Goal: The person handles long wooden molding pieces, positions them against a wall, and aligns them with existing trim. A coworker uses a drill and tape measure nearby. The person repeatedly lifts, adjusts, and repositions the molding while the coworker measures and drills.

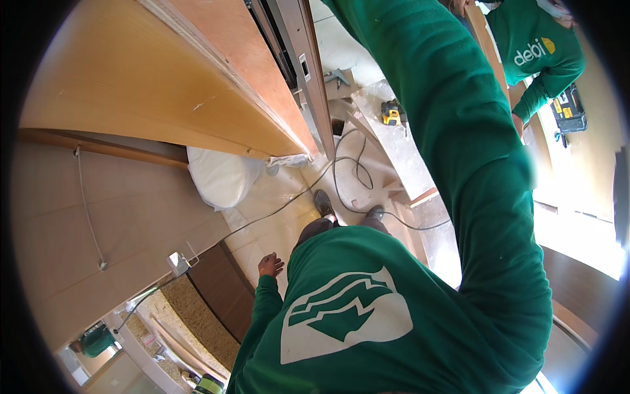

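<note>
My left hand point(270, 264) hangs low beside my body, its fingers loosely apart and nothing in them. It is nearest to the tiled floor point(248, 253) and a dark brown panel point(223, 272). My right arm point(479, 131), in a green sleeve, reaches up past the top edge, so its hand is out of sight. Left of that arm stands a brown door edge with a metal lock plate point(304, 67). A wide orange-brown wooden panel point(164, 79) with a rough whitish edge rises at the upper left.
A dark cable point(275, 209) loops across the floor by my shoes point(323, 203). A yellow and black power tool point(391, 115) rests on a pale dusty surface. A co-worker in green point(535, 46) is beside a wooden board point(489, 46). A white rounded object point(223, 176) stands left.
</note>
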Available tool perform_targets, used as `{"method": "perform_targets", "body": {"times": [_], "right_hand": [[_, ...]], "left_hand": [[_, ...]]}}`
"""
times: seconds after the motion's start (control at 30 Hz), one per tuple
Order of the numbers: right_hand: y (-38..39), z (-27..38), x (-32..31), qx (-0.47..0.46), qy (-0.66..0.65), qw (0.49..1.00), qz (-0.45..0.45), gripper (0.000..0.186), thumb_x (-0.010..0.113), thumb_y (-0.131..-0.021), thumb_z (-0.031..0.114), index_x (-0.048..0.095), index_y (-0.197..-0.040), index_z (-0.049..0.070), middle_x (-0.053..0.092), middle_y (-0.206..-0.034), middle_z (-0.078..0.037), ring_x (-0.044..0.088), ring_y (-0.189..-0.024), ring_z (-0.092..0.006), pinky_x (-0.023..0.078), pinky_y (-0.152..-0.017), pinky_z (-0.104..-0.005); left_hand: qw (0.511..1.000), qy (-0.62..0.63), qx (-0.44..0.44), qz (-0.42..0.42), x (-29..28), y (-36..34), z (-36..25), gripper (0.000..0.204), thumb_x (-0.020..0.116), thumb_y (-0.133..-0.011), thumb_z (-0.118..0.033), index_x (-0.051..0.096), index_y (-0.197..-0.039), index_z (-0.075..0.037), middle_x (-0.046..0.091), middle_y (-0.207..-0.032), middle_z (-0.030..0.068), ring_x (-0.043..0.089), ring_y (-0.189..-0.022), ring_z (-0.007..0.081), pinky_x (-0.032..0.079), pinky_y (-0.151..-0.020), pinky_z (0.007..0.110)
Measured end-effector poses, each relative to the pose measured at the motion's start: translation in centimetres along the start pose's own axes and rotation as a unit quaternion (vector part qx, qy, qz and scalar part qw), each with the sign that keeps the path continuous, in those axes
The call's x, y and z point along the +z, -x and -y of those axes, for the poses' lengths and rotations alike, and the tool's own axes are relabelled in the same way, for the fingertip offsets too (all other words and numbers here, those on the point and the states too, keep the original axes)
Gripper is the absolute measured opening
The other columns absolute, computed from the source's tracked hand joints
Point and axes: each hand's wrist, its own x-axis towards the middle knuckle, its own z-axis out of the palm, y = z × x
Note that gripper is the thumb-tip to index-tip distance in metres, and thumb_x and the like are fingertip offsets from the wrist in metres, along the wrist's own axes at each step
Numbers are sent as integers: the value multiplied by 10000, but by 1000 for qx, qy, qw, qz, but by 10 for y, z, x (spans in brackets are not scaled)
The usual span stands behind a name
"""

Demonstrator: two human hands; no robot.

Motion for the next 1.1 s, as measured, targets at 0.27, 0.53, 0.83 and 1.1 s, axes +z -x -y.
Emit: {"method": "perform_targets", "body": {"times": [0.27, 0.53, 0.83, 1.1], "right_hand": [[27, -2, 22, 40, 29, 999, 1, 791, 761, -882, 556, 491, -1355, -16, 691, -1177, -290, 698, -998, -469, 571, -821, -544], [31, 19, -20, 118, 22, 992, 36, 862, 801, -855, 516, 477, -1438, -31, 702, -1178, -298, 708, -995, -477, 565, -850, -539], [41, 1, -84, 69, -91, 993, 12, 793, 816, -871, 360, 466, -1424, -89, 663, -1222, -327, 666, -1093, -495, 532, -938, -538], [67, 0, -135, 41, -190, 979, 60, 779, 843, -873, 345, 474, -1401, -93, 667, -1199, -332, 662, -1068, -505, 529, -926, -538]], "left_hand": [[631, -665, 400, 2, -6, -20, 18, 518, 649, -948, -534, 689, -1215, -91, 747, -1115, 123, 710, -1009, 320, 542, -893, 524], [929, -268, 249, 61, 89, -31, -187, 472, 663, -941, -483, 693, -1180, -77, 744, -1057, 129, 706, -942, 297, 553, -848, 482], [899, -139, 415, 14, 117, 94, -240, 420, 679, -933, -426, 696, -1140, -61, 741, -991, 135, 701, -867, 272, 565, -798, 435], [861, -64, 504, -35, 135, 179, -204, 374, 693, -926, -376, 700, -1105, -47, 738, -933, 140, 696, -800, 249, 576, -754, 394]]}}
